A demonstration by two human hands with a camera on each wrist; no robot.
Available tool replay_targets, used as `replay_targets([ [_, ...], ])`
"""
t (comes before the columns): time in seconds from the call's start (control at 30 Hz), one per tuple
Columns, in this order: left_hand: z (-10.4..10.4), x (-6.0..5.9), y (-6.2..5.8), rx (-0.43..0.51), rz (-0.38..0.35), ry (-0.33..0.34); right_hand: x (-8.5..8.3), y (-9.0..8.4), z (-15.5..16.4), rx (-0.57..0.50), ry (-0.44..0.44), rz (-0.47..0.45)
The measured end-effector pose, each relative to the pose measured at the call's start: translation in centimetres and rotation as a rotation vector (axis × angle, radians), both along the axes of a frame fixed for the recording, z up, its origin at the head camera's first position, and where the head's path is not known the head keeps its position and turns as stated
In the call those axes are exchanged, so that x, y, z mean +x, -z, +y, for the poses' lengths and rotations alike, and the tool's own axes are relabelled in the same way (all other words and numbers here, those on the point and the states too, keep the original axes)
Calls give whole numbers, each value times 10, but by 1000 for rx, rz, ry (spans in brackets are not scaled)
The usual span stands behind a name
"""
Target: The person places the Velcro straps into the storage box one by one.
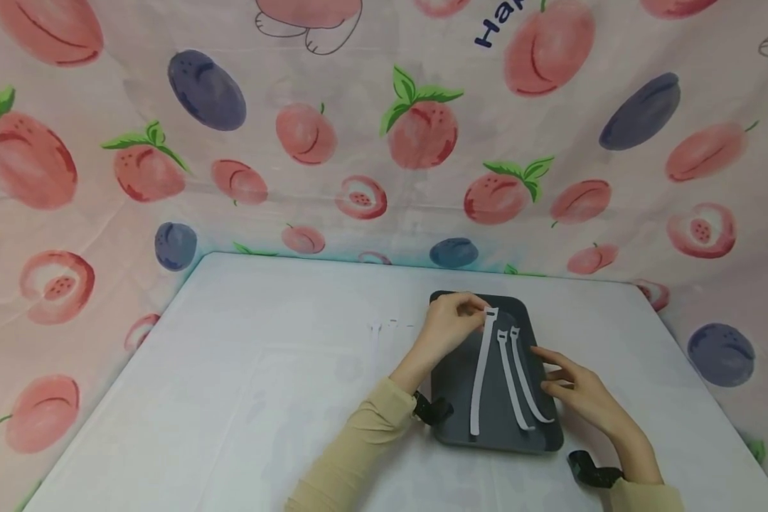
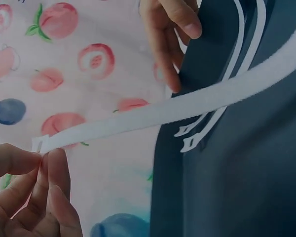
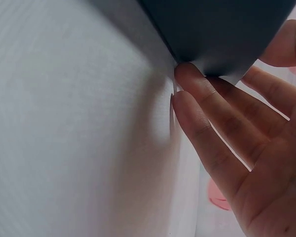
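- The left hand (image 1: 451, 320) pinches the slotted head end of a long white strap (image 1: 482, 377) between thumb and fingertips, at the far left corner of a dark grey tray (image 1: 454, 384); the left wrist view shows that end (image 2: 42, 143) lifted clear of the tray while the rest trails back onto it.
- The strap's long axis runs from the far end of the tray toward the person, its tail lying at the near edge, so it stretches away from the left hand toward the body.
- Two more white straps (image 1: 518, 377) lie just beside it on the tray, roughly parallel, heads at the far end, tails curving right near the front.
- The right hand (image 1: 576, 391) is open, fingers relaxed and nearly straight; its fingertips (image 3: 187, 74) touch the tray's right edge and hold nothing.
- The left hand is the one on the strap; the right is nearer the two lying straps.
- The tray sits on a pale white bench (image 1: 262, 398), right of middle.
- A pink cloth printed with peaches and plums (image 1: 422, 128) hangs behind and to both sides.
- Both arms wear beige sleeves (image 1: 358, 448) with dark wrist bands.
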State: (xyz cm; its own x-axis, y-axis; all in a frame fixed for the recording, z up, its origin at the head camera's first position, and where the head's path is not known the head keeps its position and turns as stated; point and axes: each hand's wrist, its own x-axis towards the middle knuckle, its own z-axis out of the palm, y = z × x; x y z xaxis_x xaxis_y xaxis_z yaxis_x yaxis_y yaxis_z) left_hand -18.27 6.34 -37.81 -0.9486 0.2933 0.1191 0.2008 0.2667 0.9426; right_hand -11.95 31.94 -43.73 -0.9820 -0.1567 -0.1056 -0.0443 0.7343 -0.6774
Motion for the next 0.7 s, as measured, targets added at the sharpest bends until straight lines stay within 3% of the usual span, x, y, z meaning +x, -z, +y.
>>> replay_targets([
  [0.37,20,-22,6,-46,-95,-46,0,0,-1,0,8,-23],
  [0.7,35,-38,16,3,-261,-100,-1,2,0,16,6,-9],
])
